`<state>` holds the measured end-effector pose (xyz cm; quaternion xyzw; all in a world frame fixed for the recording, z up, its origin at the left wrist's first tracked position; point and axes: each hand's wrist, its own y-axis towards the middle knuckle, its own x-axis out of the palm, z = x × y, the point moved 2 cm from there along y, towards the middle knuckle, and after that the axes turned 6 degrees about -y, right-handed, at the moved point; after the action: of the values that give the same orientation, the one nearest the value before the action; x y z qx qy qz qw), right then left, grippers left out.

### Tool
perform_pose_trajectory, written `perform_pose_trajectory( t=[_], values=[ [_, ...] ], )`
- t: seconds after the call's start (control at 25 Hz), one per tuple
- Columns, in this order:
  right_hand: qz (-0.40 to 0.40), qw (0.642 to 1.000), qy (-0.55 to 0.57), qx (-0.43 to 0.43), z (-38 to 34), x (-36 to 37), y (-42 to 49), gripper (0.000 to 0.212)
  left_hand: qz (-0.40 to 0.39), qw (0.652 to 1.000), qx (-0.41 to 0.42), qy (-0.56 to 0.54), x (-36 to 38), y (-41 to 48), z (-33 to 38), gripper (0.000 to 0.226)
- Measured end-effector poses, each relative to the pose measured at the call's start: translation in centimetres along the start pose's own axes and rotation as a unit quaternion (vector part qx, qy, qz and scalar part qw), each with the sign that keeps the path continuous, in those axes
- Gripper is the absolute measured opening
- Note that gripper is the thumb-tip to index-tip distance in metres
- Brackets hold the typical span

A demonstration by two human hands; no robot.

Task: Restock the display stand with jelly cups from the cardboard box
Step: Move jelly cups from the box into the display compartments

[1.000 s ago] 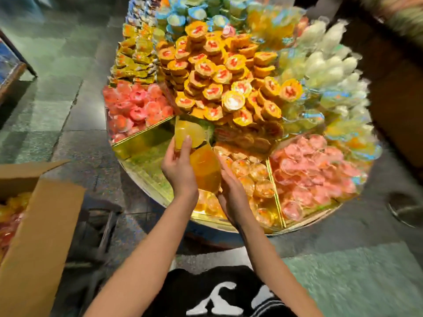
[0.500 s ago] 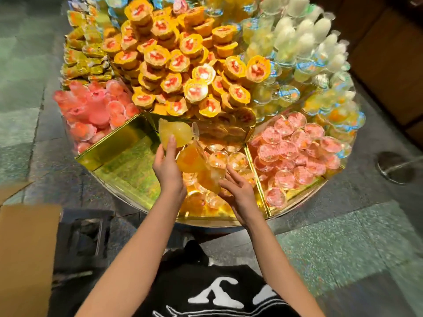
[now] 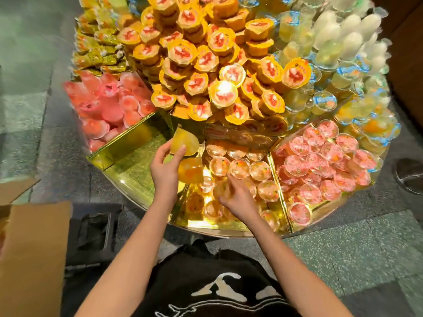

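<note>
My left hand (image 3: 164, 171): fingers curled round yellow jelly cup (image 3: 185, 143), at far right corner of bare gold compartment (image 3: 128, 165) of display stand (image 3: 206, 227). Orange jelly cup (image 3: 191, 172) just right of palm. My right hand (image 3: 238, 200) down among clear orange-filled cups (image 3: 240, 168) in middle compartment; blurred, cannot tell whether fingers hold one. Cardboard box (image 3: 34, 248) near left.

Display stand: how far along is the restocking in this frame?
Done: the middle gold-walled compartment already holds many clear orange-fruit jelly cups. In hand: the left hand grips stacked yellow jelly cups; the right hand reaches among the clear cups, its grip blurred. Left: the mirrored gold compartment beside it is bare, and the brown cardboard box sits at the left edge.
</note>
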<state>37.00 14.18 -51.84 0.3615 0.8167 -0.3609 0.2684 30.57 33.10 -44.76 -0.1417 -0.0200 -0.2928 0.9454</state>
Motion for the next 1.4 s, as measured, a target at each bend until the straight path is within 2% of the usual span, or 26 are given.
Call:
perform_pose_trajectory(
  t=[0.16,0.32,0.64,0.84,0.96,1.28,1.4],
  values=[
    [-0.054,0.976,-0.205,-0.044,0.3,3.2,1.9,0.087,0.002,1.0,0.006,0.025,-1.5,1.4,-0.1,0.025],
    [-0.03,0.976,-0.215,-0.034,0.0,4.5,2.5,0.089,0.031,0.999,0.018,0.035,-2.9,2.1,-0.2,0.029],
    [0.03,0.963,-0.268,0.004,-0.3,5.0,4.4,0.081,0.047,0.998,0.02,0.034,-3.4,3.2,-1.3,0.029],
    [0.004,0.948,-0.316,0.029,0.4,4.5,5.1,0.076,0.034,0.999,0.009,0.039,-2.3,3.6,-1.7,0.03],
    [0.007,0.944,-0.33,0.007,0.7,4.6,4.9,0.07,0.023,0.999,0.008,0.041,-1.6,3.6,-1.6,0.029],
    [0.01,0.946,-0.324,-0.012,1.8,5.2,4.5,0.071,0.004,0.998,0.008,0.063,-1.4,3.1,-2.3,0.031],
    [0.053,0.975,-0.216,0.017,1.7,4.2,3.3,0.068,-0.011,0.997,0.008,0.079,-1.4,3.1,-2.7,0.034]
  ],
)
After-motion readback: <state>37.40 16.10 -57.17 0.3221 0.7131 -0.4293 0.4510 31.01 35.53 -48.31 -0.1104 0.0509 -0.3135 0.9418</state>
